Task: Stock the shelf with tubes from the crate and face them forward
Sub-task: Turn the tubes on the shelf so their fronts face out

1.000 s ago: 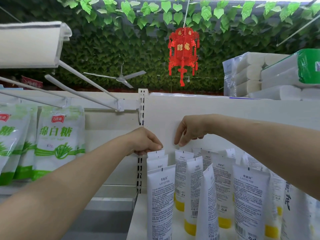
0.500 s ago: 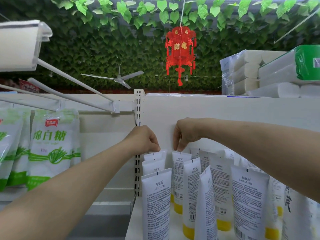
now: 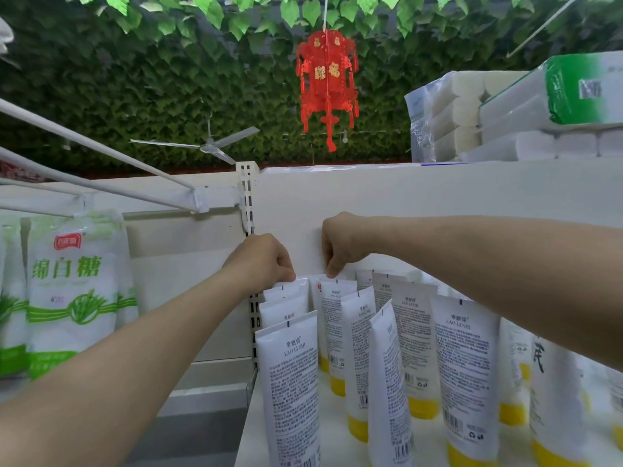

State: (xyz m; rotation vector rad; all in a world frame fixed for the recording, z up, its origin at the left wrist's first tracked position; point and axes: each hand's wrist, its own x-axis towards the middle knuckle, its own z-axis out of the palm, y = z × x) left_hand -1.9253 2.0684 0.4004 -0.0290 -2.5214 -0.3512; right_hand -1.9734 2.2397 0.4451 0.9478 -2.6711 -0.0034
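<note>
Pinching crimped tops of rear white plastic "LAO LI SHI" tubes (image 3: 338, 305): left hand (image 3: 266, 261) as before, right hand (image 3: 340, 244) now lower, hands apart.

I saw white tubes (image 3: 465, 365) with yellow caps standing cap-down in rows on the white shelf (image 3: 333, 433), crimped ends up, small-print sides toward me; one front-middle tube (image 3: 387, 382) stood turned at an angle

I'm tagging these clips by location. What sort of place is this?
Most likely a small shop or supermarket aisle: rows of identical white tubes stand on a retail shelf, sugar bags hang on the left, and tissue roll packs are stacked on top.
</note>
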